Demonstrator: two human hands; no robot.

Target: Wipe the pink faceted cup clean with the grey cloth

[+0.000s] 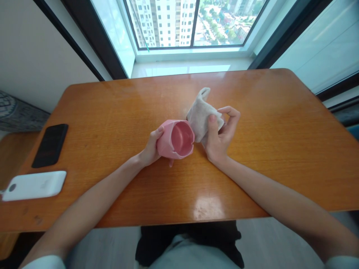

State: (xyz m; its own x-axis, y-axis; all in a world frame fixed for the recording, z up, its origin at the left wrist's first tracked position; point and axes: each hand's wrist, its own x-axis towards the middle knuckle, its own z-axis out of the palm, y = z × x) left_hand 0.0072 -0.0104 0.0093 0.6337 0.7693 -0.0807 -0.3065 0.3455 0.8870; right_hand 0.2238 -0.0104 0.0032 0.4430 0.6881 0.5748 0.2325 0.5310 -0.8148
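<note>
A pink cup (177,139) is tilted on its side over the wooden table (117,112), its open mouth turned toward me. My left hand (151,147) wraps round its outer wall from the left. My right hand (221,136) pinches a beige cloth (200,114) between thumb and fingers. The cloth touches the cup's right rim, and one corner sticks up toward the window.
A black phone (50,145) lies face up near the table's left edge. Closer to me sits a white power bank (35,185). A window (190,22) runs along the far side beyond the table.
</note>
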